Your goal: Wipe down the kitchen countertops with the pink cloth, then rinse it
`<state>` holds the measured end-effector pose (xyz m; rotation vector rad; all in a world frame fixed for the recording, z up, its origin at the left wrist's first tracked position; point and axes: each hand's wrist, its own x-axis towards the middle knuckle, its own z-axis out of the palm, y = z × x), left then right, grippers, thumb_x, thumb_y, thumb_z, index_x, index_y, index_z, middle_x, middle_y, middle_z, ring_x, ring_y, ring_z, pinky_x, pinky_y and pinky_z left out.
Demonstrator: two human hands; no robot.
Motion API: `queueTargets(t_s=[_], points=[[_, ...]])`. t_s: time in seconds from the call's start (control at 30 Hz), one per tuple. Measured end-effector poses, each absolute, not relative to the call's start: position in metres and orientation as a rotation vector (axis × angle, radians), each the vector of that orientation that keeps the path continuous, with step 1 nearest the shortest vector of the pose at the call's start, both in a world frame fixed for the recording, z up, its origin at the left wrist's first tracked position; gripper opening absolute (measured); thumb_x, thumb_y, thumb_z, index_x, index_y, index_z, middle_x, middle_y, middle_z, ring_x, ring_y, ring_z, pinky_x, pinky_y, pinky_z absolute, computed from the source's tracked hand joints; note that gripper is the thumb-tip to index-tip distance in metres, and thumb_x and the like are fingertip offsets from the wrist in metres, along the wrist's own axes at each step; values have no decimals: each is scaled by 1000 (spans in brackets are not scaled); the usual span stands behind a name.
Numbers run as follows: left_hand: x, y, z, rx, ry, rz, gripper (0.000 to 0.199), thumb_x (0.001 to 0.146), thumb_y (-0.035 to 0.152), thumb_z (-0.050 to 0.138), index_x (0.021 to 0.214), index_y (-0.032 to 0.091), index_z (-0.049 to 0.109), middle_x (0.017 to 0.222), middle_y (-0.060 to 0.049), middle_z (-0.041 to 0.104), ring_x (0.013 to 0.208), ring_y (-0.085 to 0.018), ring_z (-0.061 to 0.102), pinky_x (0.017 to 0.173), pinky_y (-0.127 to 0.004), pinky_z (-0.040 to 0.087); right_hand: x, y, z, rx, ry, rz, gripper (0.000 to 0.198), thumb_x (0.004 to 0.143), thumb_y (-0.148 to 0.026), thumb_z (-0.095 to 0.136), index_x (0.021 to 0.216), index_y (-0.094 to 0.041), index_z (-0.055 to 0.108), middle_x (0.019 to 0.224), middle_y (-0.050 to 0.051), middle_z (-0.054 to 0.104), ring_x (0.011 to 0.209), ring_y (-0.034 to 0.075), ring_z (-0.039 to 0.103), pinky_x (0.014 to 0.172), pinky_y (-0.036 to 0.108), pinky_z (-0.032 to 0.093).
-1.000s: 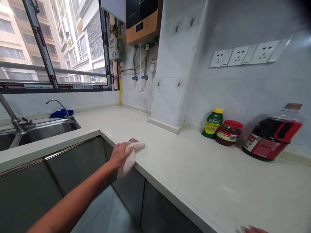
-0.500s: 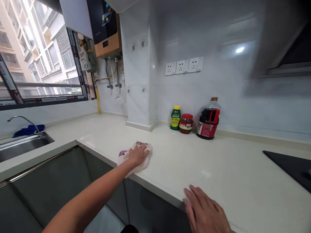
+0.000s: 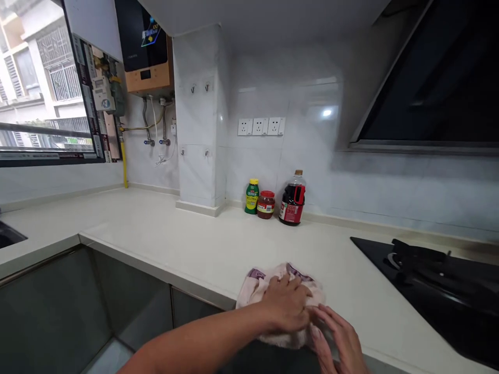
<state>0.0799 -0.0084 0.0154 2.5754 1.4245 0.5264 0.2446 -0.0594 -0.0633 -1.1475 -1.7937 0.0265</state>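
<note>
Left hand (image 3: 286,306), loosely spread, hides part of the cloth (image 3: 254,293), while the right hand (image 3: 343,343), thumb apart, is cut off below.

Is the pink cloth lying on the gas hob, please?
No, the pink cloth lies at the countertop's front edge, under the left hand.

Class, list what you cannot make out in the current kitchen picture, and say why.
All in the head view:
Middle of the cloth: covered by the left hand.
Wrist of the right hand: cut off by the bottom edge.
Most of the sink: cut off by the left edge.
Fine print on the dark bottle: too small.
</note>
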Motion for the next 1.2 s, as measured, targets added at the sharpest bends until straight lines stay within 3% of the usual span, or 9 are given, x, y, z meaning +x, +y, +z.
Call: queueTargets(t_s=[0.13,0.2,0.3,0.4,0.6,0.73,0.87,1.03,1.2], points=[[48,-9,25,2530,1445,695,44,95,35,42,138,26,46,137,-7,63,124,-19,60,100,-38,50,233,-31,-52,-1198,-1943,-55,53,97,-55,44,140,-25,51,145,11,54,132,30,53,93,42,57],[11,-7,29,2511,1548,726,41,93,31,46,132,23,52,133,-9,65,120,-22,63,99,-40,50,223,-21,-48,-1281,-2034,-137,58,96,-61,42,136,-22,55,141,15,57,128,34,55,94,49,54],[-57,-6,30,2495,1697,715,21,88,32,55,101,25,68,110,-6,74,108,-28,68,98,-49,48,198,-20,-35,-1390,-2134,-308,61,91,-68,47,121,-18,65,122,19,66,118,41,58,95,62,45],[-115,-8,25,2396,1900,841,24,84,25,53,103,22,68,117,-11,72,113,-31,65,100,-52,46,156,-30,-10,-1399,-2208,-402,52,92,-60,52,104,-12,68,108,22,68,113,42,58,101,63,36],[-154,-8,16,2144,1960,1138,40,91,49,43,106,22,68,116,-7,73,111,-25,66,101,-42,51,65,-32,30,-1193,-2392,-161,46,94,-46,49,113,-7,64,123,22,64,126,37,49,114,55,24],[-158,-4,20,1940,1980,1238,63,90,62,33,115,15,66,122,-13,71,112,-27,67,98,-41,54,54,-19,32,-952,-2518,50,61,87,-60,58,128,-14,57,138,15,57,136,36,39,117,54,21],[-159,-2,18,2038,1997,1042,57,84,64,46,109,20,71,121,-11,72,120,-31,62,106,-44,47,94,-18,28,-974,-2538,172,77,75,-72,67,134,-25,51,145,11,50,132,35,41,109,57,30],[-158,-1,15,2171,2080,883,54,83,63,47,106,22,73,123,-11,71,122,-33,59,106,-47,45,179,-32,9,-1098,-2436,94,74,71,-48,80,136,-32,48,142,8,51,127,31,44,104,52,33],[-157,0,15,2185,2125,849,54,83,64,45,108,24,72,125,-9,71,123,-31,59,105,-45,47,291,-45,-23,-1356,-2283,-133,69,68,-25,75,132,-34,52,141,5,54,131,28,45,115,54,19]])
